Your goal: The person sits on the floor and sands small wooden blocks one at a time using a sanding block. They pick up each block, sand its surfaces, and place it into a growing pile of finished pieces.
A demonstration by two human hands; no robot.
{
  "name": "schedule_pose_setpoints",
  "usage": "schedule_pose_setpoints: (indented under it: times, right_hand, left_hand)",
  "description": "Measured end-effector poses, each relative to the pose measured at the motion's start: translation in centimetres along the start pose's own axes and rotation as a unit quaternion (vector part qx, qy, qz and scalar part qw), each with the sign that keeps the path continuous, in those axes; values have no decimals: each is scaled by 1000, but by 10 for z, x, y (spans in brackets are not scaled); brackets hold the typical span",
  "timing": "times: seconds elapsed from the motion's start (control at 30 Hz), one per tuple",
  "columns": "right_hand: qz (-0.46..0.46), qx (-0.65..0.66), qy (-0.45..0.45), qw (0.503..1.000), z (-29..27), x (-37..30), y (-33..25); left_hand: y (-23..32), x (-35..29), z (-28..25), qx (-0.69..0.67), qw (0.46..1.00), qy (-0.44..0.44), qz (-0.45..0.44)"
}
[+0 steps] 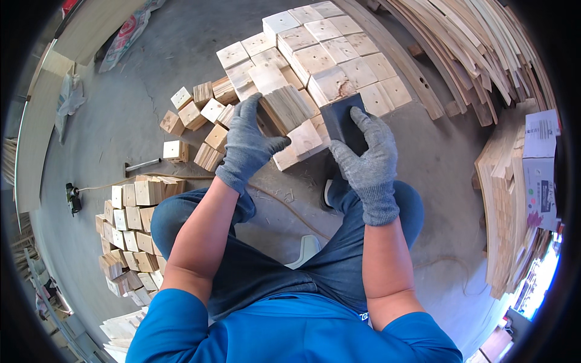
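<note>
My left hand (pixel 249 142), in a grey knit glove, is over the near edge of a pile of pale wooden blocks (pixel 318 51). Its thumb and fingers are spread wide beside the near end of a layered wood block (pixel 285 109); whether they touch it I cannot tell. In my right hand (pixel 369 151), also gloved in grey, is a dark, flat-faced rectangular block (pixel 345 124). The thumb and fingers grip its near and right edges. The dark block is up against the pile's front right side, and its underside is hidden.
Loose blocks (pixel 192 115) lie left of the pile. A second block stack (pixel 133 224) stands by my left knee, with a hammer-like tool (pixel 143 164) and a cord (pixel 284 209) nearby. Long boards (pixel 472 42) fill the far right, and a white carton (pixel 540 169) sits beside stacked wood.
</note>
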State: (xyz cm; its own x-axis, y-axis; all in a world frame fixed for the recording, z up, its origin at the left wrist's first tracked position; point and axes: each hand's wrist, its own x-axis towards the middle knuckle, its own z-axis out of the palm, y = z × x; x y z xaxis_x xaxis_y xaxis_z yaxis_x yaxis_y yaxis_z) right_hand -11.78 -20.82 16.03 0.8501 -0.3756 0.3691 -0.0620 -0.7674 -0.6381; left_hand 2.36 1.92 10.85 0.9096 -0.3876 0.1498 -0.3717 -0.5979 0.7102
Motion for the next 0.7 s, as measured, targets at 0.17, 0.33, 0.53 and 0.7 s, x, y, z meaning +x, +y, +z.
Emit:
schedule_pose_setpoints:
  times: [0.17,0.33,0.53,0.7]
  right_hand:
    - [-8,-22,4,1000,-3,1,0]
    - [-1,-1,-3,1000,-1,0,9]
    - [14,-6,-10,1000,-2,-2,11]
    - [21,-19,-6,1000,-3,-3,9]
  left_hand:
    - [-1,-2,10,-1,997,-2,81]
    - [-23,-1,30,38,967,43,248]
    - [-44,-1,50,83,946,50,310]
    - [-60,-16,54,111,946,38,302]
